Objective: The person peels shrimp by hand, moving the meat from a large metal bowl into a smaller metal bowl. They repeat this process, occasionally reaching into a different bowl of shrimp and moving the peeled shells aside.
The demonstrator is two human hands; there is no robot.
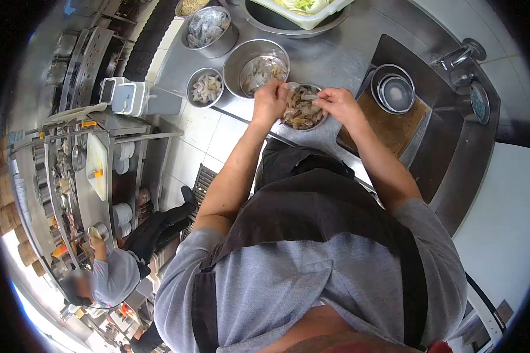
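A metal bowl of grey-brown shrimp (pixel 302 116) stands near the counter's front edge. Over its right side, my right hand (pixel 340 107) pinches a pale shrimp (pixel 310 97) between thumb and fingers. My left hand (pixel 268 101) is at the bowl's left rim with its fingers pressed together; whatever they hold is too small to make out. Just behind that hand sits a larger metal pot (pixel 234 66) with shrimp scraps and liquid inside. A small metal bowl of pale, peeled-looking shrimp (pixel 206 89) stands to the left.
Behind are a pot with a plastic bag (pixel 208 28) and a white tray of shredded greens (pixel 305 16) over a wide basin. To the right, nested bowls (pixel 396 93) sit on a brown board in the sink under a faucet (pixel 462 54). A co-worker (pixel 118 273) stands at the left.
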